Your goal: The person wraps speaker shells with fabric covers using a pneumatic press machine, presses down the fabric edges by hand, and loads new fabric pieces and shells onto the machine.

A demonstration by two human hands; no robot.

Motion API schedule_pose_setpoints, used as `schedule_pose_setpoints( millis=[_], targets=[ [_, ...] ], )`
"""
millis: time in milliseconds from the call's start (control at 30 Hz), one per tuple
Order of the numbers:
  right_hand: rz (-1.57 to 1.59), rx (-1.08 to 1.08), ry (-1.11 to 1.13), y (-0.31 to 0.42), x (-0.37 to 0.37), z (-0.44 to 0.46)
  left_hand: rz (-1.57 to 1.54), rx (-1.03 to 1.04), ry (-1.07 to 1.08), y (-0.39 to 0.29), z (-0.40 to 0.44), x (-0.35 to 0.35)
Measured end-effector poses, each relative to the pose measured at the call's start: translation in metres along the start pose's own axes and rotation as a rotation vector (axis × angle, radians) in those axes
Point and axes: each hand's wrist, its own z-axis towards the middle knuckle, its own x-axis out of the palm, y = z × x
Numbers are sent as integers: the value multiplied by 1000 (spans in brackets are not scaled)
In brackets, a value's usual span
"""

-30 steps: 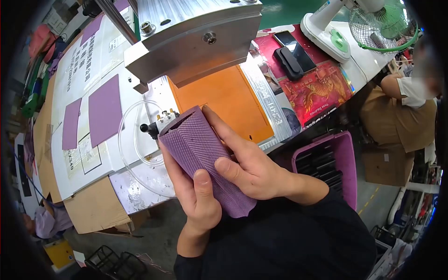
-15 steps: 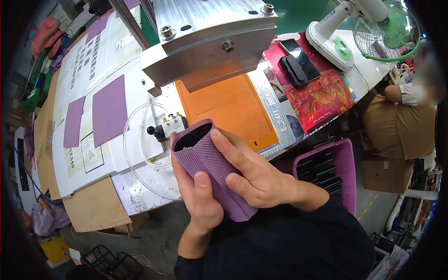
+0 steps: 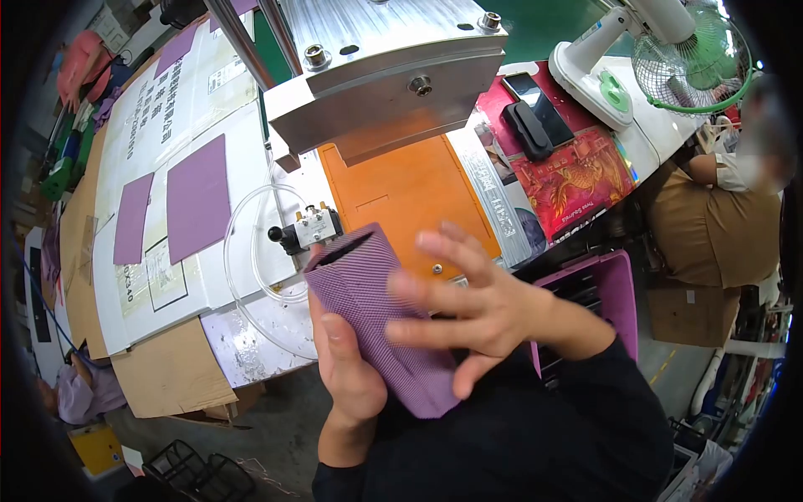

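Note:
A purple woven sleeve (image 3: pixel 368 309), folded into a flat tube with a dark opening at its upper end, lies tilted in my left hand (image 3: pixel 350 368). My left thumb presses on its near face, and the other fingers are mostly hidden behind it. My right hand (image 3: pixel 477 309) has its fingers spread over the sleeve's right side, somewhat blurred; whether they touch it I cannot tell. Beyond the sleeve is an orange plate (image 3: pixel 410 197) under a metal press head (image 3: pixel 393 100). A small valve with fittings (image 3: pixel 314 227) stands just past the sleeve's opening.
Flat purple pieces (image 3: pixel 198 199) lie on the white board at left. A clear hose (image 3: pixel 238 289) loops beside the valve. At right are a phone (image 3: pixel 535 105), black case (image 3: pixel 527 131), fan (image 3: pixel 690 63), pink bin (image 3: pixel 626 309) and a seated person (image 3: pixel 711 217). Other people are at left.
My right hand has come off its grip on the sleeve and spread its fingers. The sleeve's opening has narrowed since the half-second-old frame. The view has shifted, with the press appearing farther right.

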Motion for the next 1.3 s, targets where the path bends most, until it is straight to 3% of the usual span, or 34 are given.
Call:
schedule_pose_setpoints(
  millis=[133,267,367,467,500,600,633,667,700,767,833,933,1033,1133,1200,1267,1300],
  targets=[
    [-240,-353,191,-29,-23,12,-9,-55,64,-3,-4,5],
    [-353,-62,150,-50,-45,20,-35,-81,146,3,-3,-1],
    [-168,-187,-46,-38,-20,7,-118,-36,114,5,0,6],
    [-227,-34,-109,-31,-4,0,-15,6,95,8,-1,5],
    [-183,107,-116,-33,-4,-1,77,54,113,10,0,0],
    [727,558,-236,-10,13,3,184,201,76,9,0,9],
    [911,525,-120,-9,13,4,221,286,63,16,-2,8],
    [826,464,-89,-5,17,0,259,369,51,21,-4,7],
    [856,428,-106,-2,21,-3,491,470,49,22,-6,5],
    [875,338,-183,1,30,-9,457,693,175,39,2,-1],
    [848,233,-303,1,41,-14,566,765,254,43,2,-8],
    [563,148,-428,-2,44,-13,750,808,186,35,6,4],
    [424,171,-409,-2,43,-15,921,822,87,39,6,9],
    [411,87,-417,-7,39,-13,725,708,78,42,5,21],
    [724,135,-570,2,47,-11,535,652,44,43,5,24],
    [760,155,-552,4,43,-11,350,648,-29,47,4,21],
    [628,152,-462,3,29,-16,378,590,-14,42,-2,12]
  ],
)
